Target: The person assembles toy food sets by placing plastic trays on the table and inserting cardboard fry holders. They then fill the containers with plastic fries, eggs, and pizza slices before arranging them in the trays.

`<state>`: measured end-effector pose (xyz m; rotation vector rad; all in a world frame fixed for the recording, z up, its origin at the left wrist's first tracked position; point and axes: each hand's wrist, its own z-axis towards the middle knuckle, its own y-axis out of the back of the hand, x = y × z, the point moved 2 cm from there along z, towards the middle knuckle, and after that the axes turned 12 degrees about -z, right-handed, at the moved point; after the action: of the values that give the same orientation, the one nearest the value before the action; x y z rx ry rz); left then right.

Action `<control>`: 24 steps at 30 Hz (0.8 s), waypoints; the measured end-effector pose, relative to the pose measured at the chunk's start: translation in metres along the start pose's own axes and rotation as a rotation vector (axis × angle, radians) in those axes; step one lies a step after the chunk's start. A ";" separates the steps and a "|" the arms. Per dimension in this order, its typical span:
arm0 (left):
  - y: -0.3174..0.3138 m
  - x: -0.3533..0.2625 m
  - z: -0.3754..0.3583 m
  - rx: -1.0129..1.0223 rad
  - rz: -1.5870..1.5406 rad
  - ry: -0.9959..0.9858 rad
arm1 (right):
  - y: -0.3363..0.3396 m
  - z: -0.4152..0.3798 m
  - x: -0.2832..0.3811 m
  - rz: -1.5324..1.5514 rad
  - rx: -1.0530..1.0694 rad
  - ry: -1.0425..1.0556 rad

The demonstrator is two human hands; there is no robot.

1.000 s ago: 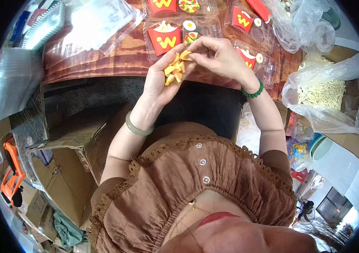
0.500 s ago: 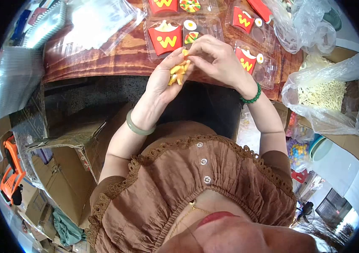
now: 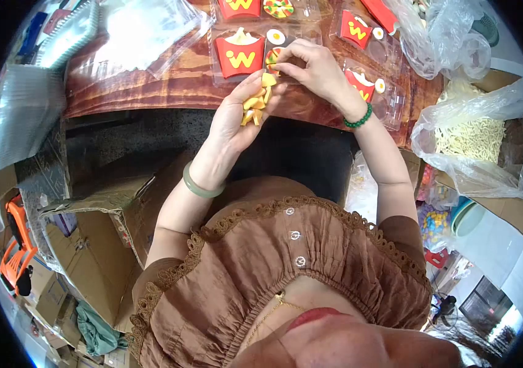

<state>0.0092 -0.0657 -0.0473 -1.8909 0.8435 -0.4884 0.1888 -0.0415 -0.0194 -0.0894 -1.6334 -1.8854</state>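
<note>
- Cluttered workshop floor nearest the wearer: cardboard boxes (image 3: 99, 245) lower left, an orange plastic stool (image 3: 15, 251) at the far left edge.
- Left hand (image 3: 237, 116) cupped shut around a bunch of yellow fries (image 3: 255, 101), held above the table's near edge.
- Right hand (image 3: 313, 67) just beyond it, fingertips pinched together at the top of the bunch and at the tray behind; whether they hold a single fry I cannot tell.
- Wood-grain table (image 3: 151, 86) carries clear blister trays; the tray (image 3: 261, 52) right under the hands has a red "W" carton (image 3: 240, 56) with pale fries in it, an egg piece (image 3: 275, 37) and a pizza piece partly hidden by the fingers.
- Judged progress: this tray looks mostly filled, with the handful of fries not yet placed.
- Right tray (image 3: 375, 83) has carton and egg, with some pockets seemingly vacant; so more filling is left.
- Farther trays at the top edge also hold cartons and pizza.
- Bag of pale noodles (image 3: 476, 138) at right, crumpled clear bags (image 3: 445, 34) top right.
- Stack of unfilled clear trays (image 3: 25, 116) at left, loose plastic sheets (image 3: 145, 30) top left.
</note>
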 end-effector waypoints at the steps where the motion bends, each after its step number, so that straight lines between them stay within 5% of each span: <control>1: 0.001 0.000 0.001 -0.002 -0.002 -0.002 | -0.003 -0.001 -0.001 -0.009 -0.001 -0.074; 5: 0.001 0.000 0.003 -0.001 -0.045 -0.009 | 0.002 -0.003 0.005 0.097 0.011 -0.291; 8: 0.002 0.000 0.004 0.007 -0.046 -0.005 | 0.000 -0.007 -0.001 0.021 -0.047 -0.063; 15: 0.001 0.002 -0.004 0.016 -0.016 -0.012 | 0.006 -0.010 -0.002 0.230 -0.087 -0.245; 18: 0.004 0.007 -0.008 0.012 -0.016 0.009 | 0.016 -0.018 0.020 0.316 0.240 -0.304; 24: 0.008 0.020 -0.012 0.018 0.005 0.062 | 0.018 -0.032 0.031 0.475 0.241 -0.345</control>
<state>0.0117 -0.0900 -0.0494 -1.8649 0.8815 -0.5515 0.1840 -0.0835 0.0025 -0.6710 -1.8505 -1.3544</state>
